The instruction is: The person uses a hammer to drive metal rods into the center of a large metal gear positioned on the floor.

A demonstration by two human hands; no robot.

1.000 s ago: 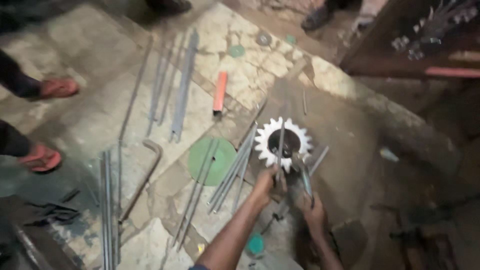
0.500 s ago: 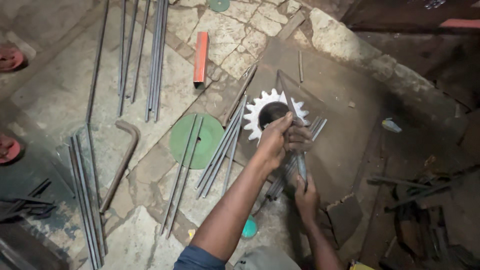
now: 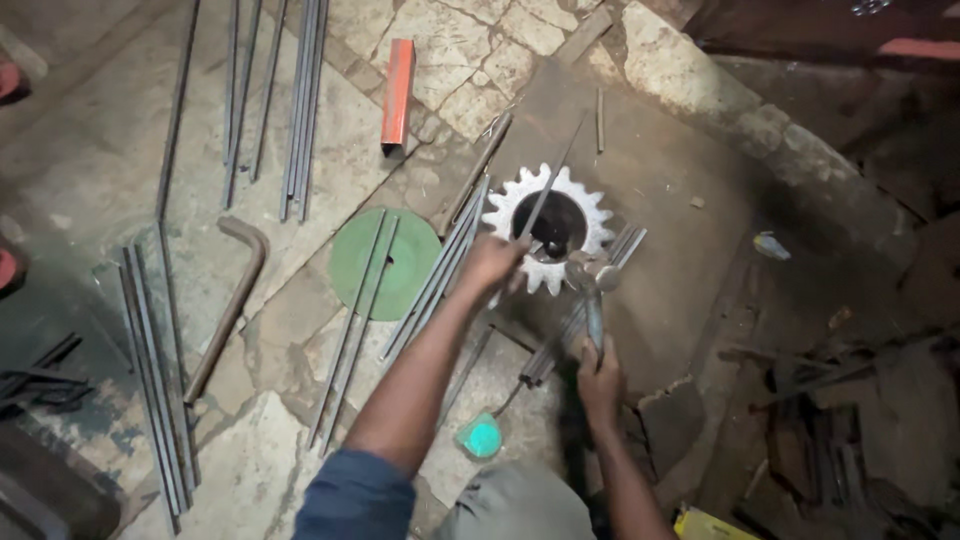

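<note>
Steel sprocket [image 3: 560, 228], toothed and whitish, lies flat on the stone floor [image 3: 120, 130], bundled rods [image 3: 432, 280] just left of it. Green disc [image 3: 385, 263] sits further left. Left hand [image 3: 492, 262] is clamped on a thin rod [image 3: 548, 185] slanting over the sprocket's bore; right hand [image 3: 598, 375] grips a hammer [image 3: 590, 285], its head at the sprocket's lower rim.
</note>
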